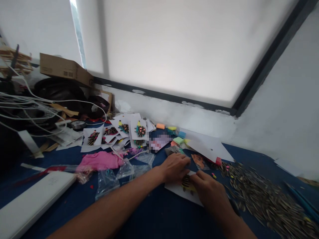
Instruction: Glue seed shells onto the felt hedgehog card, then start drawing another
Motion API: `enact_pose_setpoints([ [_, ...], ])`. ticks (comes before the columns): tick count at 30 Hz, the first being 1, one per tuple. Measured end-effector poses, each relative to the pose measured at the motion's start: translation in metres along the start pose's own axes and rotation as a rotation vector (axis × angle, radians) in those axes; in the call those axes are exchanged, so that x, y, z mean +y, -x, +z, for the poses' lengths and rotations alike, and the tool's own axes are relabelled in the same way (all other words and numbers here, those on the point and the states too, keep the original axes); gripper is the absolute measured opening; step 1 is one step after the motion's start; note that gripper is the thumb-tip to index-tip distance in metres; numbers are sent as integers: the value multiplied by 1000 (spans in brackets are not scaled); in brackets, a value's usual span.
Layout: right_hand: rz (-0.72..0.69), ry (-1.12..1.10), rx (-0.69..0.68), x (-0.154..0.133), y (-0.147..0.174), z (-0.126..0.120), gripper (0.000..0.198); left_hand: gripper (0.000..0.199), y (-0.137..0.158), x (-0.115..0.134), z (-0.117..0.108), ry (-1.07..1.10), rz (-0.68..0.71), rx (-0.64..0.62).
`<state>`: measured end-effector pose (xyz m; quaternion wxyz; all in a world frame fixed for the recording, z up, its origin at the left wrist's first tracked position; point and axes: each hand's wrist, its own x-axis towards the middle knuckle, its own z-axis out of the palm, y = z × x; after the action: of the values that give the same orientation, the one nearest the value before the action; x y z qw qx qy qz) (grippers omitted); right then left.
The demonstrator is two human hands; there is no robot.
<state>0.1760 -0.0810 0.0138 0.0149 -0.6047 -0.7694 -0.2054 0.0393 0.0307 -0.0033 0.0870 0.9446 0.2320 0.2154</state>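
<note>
A white card (176, 193) lies on the blue tabletop, with a yellow clay figure (188, 188) on it that bears dark striped sunflower seeds (185, 180). My left hand (175, 167) rests over the card's upper left, its fingers curled down by the seeds. Bent over the right side of the figure is my right hand (209, 186), its thumb and fingers drawn together. Whatever lies in the fingertips of either hand is hidden. Right of my right hand spreads a large heap of loose sunflower seeds (264, 192).
Finished-looking seed figures on white cards (140, 130) are stacked at the back. Coloured clay blocks (178, 140) lie near the wall. Pink cloth-like material (101, 161) and clear plastic bags (107, 182) are to the left, with a long white box (35, 202), cables and a cardboard box (66, 68).
</note>
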Motion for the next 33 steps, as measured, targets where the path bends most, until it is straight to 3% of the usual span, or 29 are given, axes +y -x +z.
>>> enact_pose_setpoints([
  [6, 61, -73, -37, 2, 3, -1, 16, 13, 1, -1, 1, 19, -20, 0],
  [11, 174, -149, -34, 22, 6, -6, 23, 8, 1, -1, -1, 54, -18, 1],
  [16, 431, -106, -202, 55, 7, -19, 22, 15, 0, -6, 2, 117, -11, 35],
  [19, 516, -107, -327, 74, 10, -26, 24, 15, 1, -9, 5, 179, -32, 41],
  [27, 562, -135, -553, 97, 18, -30, 18, 13, 0, -14, 7, 235, -37, 11],
  [33, 515, -147, -542, 90, 15, -21, 18, 11, 0, -14, 6, 225, -38, -2],
])
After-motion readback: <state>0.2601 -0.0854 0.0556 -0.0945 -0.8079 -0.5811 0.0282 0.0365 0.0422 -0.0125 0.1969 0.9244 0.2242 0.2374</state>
